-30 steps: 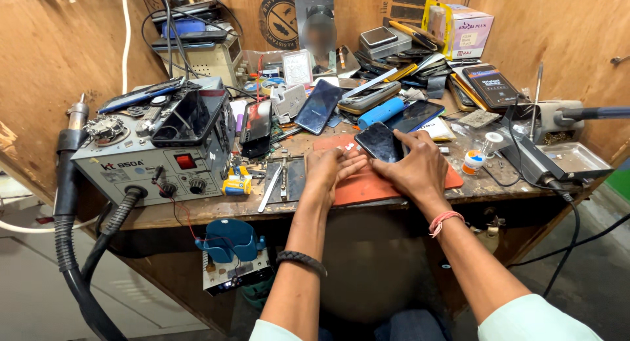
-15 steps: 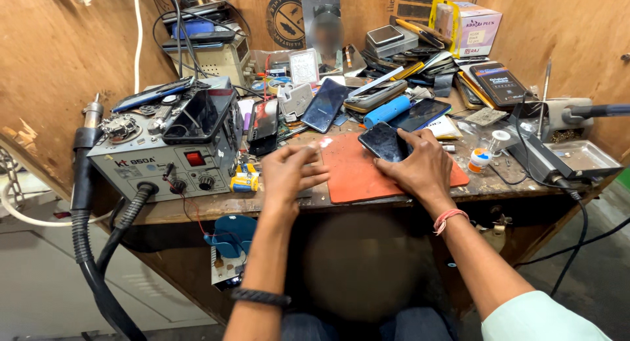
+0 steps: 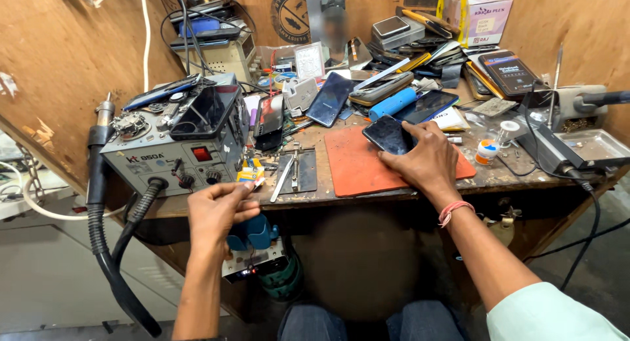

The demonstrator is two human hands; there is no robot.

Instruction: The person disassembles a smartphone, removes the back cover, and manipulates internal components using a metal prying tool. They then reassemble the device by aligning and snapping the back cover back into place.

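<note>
Right hand (image 3: 423, 158) lies flat, fingers spread, pinning the dark phone (image 3: 388, 133) against the orange mat (image 3: 357, 165) at the middle of the bench. Left hand (image 3: 220, 210) hangs off the front edge, fingertips pinched on something too small to make out, just below the yellow object (image 3: 250, 173) and the tweezers (image 3: 282, 178). The grey rework station (image 3: 172, 150) sits to the left, more phones piled behind.
</note>
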